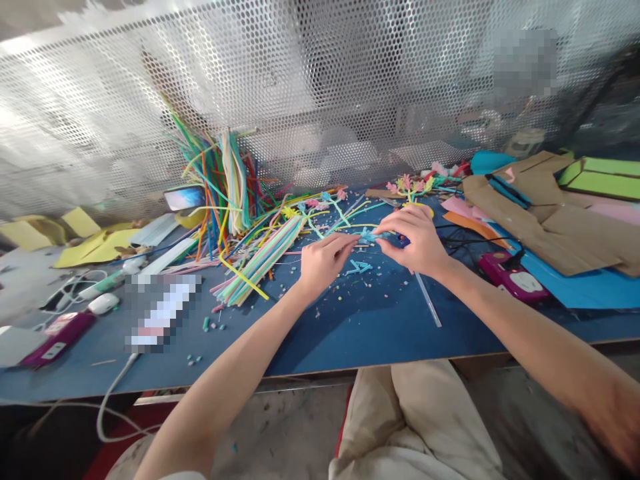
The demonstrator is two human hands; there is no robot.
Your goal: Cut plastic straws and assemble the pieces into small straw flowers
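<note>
Both hands meet over the blue table (320, 340), pinching a small light-blue flower (369, 235) that looks cut from a drinking straw. My left hand (327, 263) grips its left side with thumb and forefinger. From the right, my right hand (413, 237) pinches the other side. Short cut pieces of blue straw (359, 267) lie just below the hands. A bundle of pastel straws (263, 260) is left of my left hand. Behind the hands lie straw flowers on stems, with pink blossoms (406, 183) at the back. A clear strip (429, 300) rests below my right wrist.
Colourful straws (235, 180) stand bunched against a perforated metal screen (350, 80). To the left are a phone (165, 310) on a cable and a purple power strip (63, 337). At right, another purple power strip (513, 275) sits beside brown cardboard (560, 213) and blue sheets (585, 283).
</note>
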